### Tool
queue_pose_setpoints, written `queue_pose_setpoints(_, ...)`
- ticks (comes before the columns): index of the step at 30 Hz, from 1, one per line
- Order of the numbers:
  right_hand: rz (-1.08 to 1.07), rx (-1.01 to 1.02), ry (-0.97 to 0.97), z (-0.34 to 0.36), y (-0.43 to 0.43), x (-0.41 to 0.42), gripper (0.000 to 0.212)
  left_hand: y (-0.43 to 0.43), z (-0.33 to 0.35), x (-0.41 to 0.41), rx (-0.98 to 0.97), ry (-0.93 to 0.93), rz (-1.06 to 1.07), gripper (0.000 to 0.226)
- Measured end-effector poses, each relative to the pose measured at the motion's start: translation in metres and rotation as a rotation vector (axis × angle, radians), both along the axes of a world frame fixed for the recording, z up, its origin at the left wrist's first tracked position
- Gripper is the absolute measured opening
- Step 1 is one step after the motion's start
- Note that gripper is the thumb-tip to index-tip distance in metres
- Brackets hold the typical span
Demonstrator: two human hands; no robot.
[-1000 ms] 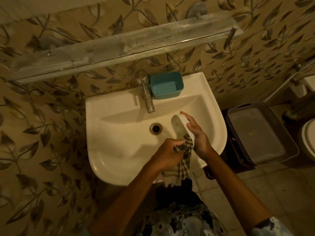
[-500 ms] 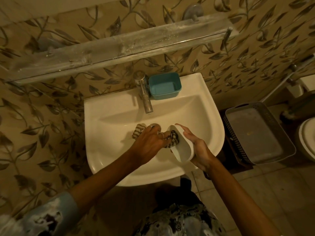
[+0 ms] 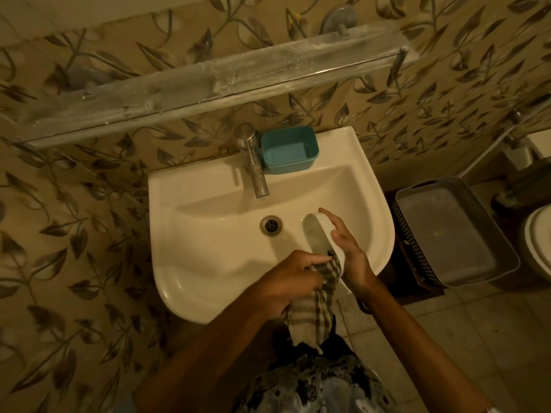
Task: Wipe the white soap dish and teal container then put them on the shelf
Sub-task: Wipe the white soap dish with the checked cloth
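My right hand (image 3: 348,248) holds the white soap dish (image 3: 316,234) tilted on its edge over the right side of the basin, hollow side facing left. My left hand (image 3: 293,278) grips a checked cloth (image 3: 320,305) and presses its top corner against the near end of the dish; the rest of the cloth hangs over the front rim. The teal container (image 3: 289,149) stands upright on the back ledge of the sink, just right of the tap. The glass shelf (image 3: 208,84) runs along the wall above the sink.
The white sink (image 3: 208,263) has a metal tap (image 3: 255,168) at the back and a drain (image 3: 270,225) in the middle. A grey basket (image 3: 453,234) sits on the floor to the right, with a toilet rim (image 3: 536,242) beyond it. Leaf-patterned tiles cover the wall.
My left hand pulled the cloth back from near the drain toward the front rim. The dish turned more upright in my right hand, its hollow side now showing.
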State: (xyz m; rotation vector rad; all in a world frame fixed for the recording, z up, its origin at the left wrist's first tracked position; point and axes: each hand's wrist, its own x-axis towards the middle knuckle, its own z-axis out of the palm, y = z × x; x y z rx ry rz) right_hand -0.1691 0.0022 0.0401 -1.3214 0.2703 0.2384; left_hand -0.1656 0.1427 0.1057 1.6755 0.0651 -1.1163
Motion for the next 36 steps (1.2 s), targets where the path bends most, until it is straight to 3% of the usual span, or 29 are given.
queue_pose_setpoints(6, 0.018, -0.177, -0.132, 0.013, 0.001, -0.007, 0.066, 0.013, 0.006, 0.023, -0.236, 0.516, 0.398, 0.048)
queue_pose_setpoints(9, 0.072, -0.225, -0.177, 0.016, 0.002, -0.006, 0.061, 0.017, 0.007, 0.035, -0.228, 0.514, 0.532, 0.051)
queue_pose_setpoints(13, 0.150, -0.226, -0.190, 0.013, 0.005, -0.005, 0.062, 0.026, 0.009, 0.057, -0.236, 0.452, 0.697, 0.026)
queue_pose_setpoints(16, 0.148, -0.182, -0.183, 0.014, 0.008, -0.002, 0.063, 0.022, 0.008, 0.056, -0.274, 0.415, 0.713, 0.027)
queue_pose_setpoints(18, 0.127, -0.146, -0.150, 0.015, 0.009, -0.001, 0.059, 0.014, 0.003, 0.047, -0.238, 0.154, 0.650, 0.032)
queue_pose_setpoints(21, 0.120, -0.106, -0.074, 0.021, 0.008, 0.002, 0.055, 0.008, -0.012, 0.029, 0.073, -0.707, 0.224, 0.037)
queue_pose_setpoints(23, 0.135, -0.048, -0.019, 0.021, 0.005, 0.002, 0.046, 0.011, -0.022, 0.024, 0.336, -1.178, -0.151, 0.046)
queue_pose_setpoints(24, 0.120, 0.035, 0.038, 0.021, 0.002, 0.000, 0.042, 0.014, -0.027, 0.024, 0.429, -1.354, -0.311, 0.051)
queue_pose_setpoints(26, 0.078, 0.186, 0.169, 0.020, -0.002, -0.007, 0.040, 0.020, -0.031, 0.026, 0.518, -1.518, -0.523, 0.056)
queue_pose_setpoints(28, 0.050, 0.265, 0.236, 0.018, -0.005, -0.013, 0.038, 0.022, -0.029, 0.029, 0.573, -1.474, -0.629, 0.057)
queue_pose_setpoints(30, 0.007, 0.304, 0.249, 0.017, -0.007, -0.012, 0.038, 0.017, -0.026, 0.025, 0.644, -1.300, -0.661, 0.061)
queue_pose_setpoints(34, -0.059, 0.310, 0.189, 0.016, -0.003, -0.009, 0.050, -0.007, -0.014, 0.008, 0.634, -0.925, -0.407, 0.059)
queue_pose_setpoints(36, -0.113, 0.323, 0.174, 0.015, -0.005, -0.008, 0.044, -0.017, -0.008, 0.001, 0.525, -0.815, -0.342, 0.052)
